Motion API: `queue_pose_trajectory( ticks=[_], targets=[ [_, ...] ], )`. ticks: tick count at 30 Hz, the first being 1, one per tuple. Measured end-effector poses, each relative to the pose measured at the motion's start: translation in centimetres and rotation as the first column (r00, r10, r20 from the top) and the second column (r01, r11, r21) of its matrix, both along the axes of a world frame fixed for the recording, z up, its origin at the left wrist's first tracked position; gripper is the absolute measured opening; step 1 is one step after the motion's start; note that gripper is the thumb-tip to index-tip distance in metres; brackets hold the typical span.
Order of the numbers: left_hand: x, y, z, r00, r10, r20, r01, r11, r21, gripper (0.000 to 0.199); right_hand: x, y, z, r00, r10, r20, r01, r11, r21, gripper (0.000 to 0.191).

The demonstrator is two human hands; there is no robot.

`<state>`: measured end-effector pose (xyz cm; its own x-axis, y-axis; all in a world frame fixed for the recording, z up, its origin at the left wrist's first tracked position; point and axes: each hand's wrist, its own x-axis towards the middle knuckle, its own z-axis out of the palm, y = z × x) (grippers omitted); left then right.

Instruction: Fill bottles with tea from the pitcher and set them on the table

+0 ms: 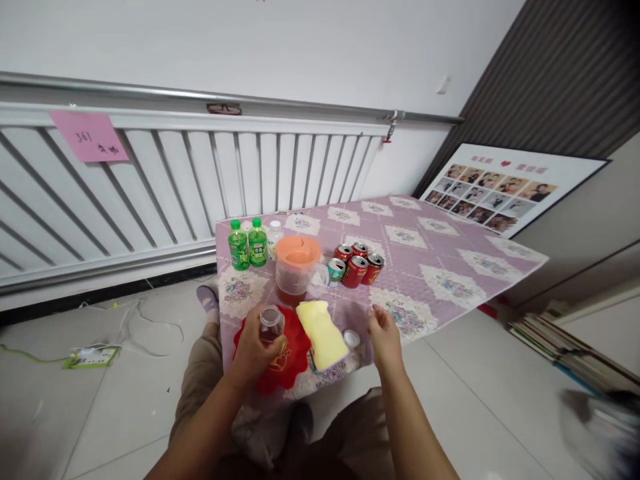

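My left hand (255, 350) is wrapped round a clear bottle (272, 321) with dark liquid inside. The bottle's mouth shows uncapped, above a red scalloped mat (290, 373). Over the table's near right part, my right hand (384, 333) has its fingers curled in, and I see nothing in them. A white cap (351, 339) lies just left of that hand. Between the hands is a folded yellow cloth (323, 335). Behind the mat stands a clear pitcher (293, 280) with an orange lid (299, 252) and reddish-brown liquid at its bottom.
Two green bottles (249, 247) and a white-capped clear bottle (275, 237) stand at the table's back left. Several red cans (356, 270) and a green can (335, 272) cluster right of the pitcher. A radiator (280, 167) runs behind the patterned tablecloth (405, 237).
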<state>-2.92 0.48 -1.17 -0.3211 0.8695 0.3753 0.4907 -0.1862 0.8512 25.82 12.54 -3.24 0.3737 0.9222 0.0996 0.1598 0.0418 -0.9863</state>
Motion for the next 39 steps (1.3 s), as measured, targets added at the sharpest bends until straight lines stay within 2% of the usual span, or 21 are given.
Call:
queue_pose_trajectory(
  ticks=[4, 8, 16, 23, 26, 28, 31, 34, 37, 39],
  targets=[
    [0.1, -0.1, 0.3, 1.000, 0.018, 0.011, -0.018, 1.000, -0.015, 0.061, 1.0, -3.1, -3.2, 0.993, 0.031, 0.117, -0.026, 0.999, -0.042, 0.050],
    [0.1, -0.2, 0.4, 1.000, 0.018, -0.010, -0.018, 1.000, -0.018, 0.058, 0.7, -4.7, -4.9, 0.964, 0.109, 0.244, -0.102, 0.994, -0.039, 0.055],
    [0.0, -0.2, 0.1, 1.000, 0.024, -0.009, -0.024, 1.000, -0.001, 0.061, -0.1, -4.2, -5.5, 0.868, 0.162, 0.469, -0.188, 0.982, 0.009, 0.048],
    [-0.2, 0.1, -0.4, 1.000, -0.005, 0.027, 0.005, 1.000, -0.005, 0.066, 0.3, -4.0, -5.4, 0.843, 0.163, 0.513, -0.191, 0.982, 0.003, 0.043],
    [-0.2, 0.1, -0.2, 1.000, -0.020, 0.021, 0.020, 1.000, -0.004, 0.067, 0.1, -4.3, -4.7, 0.865, 0.134, 0.484, -0.149, 0.989, -0.007, 0.050],
    [-0.1, 0.1, 0.0, 0.999, -0.027, 0.018, 0.026, 1.000, 0.007, 0.066, -0.6, -4.6, -3.6, 0.907, 0.139, 0.397, -0.142, 0.990, -0.023, 0.054],
    [0.0, 0.1, 0.2, 0.999, -0.025, 0.020, 0.025, 1.000, 0.015, 0.066, -2.8, -5.3, -1.1, 0.942, 0.239, 0.235, -0.241, 0.970, -0.021, 0.059],
    [0.0, 0.1, 0.2, 0.999, -0.026, 0.023, 0.025, 0.999, 0.026, 0.066, -5.6, -6.1, 1.8, 0.891, 0.379, 0.251, -0.395, 0.919, 0.013, 0.059],
    [0.1, 0.2, 0.2, 1.000, -0.014, 0.010, 0.014, 0.998, 0.060, 0.067, -8.4, -6.6, 4.6, 0.783, 0.480, 0.396, -0.530, 0.848, 0.020, 0.054],
    [0.1, 0.2, 0.4, 1.000, -0.011, 0.005, 0.011, 0.997, 0.073, 0.066, -10.1, -6.6, 6.1, 0.698, 0.498, 0.515, -0.607, 0.793, 0.055, 0.048]
  ],
)
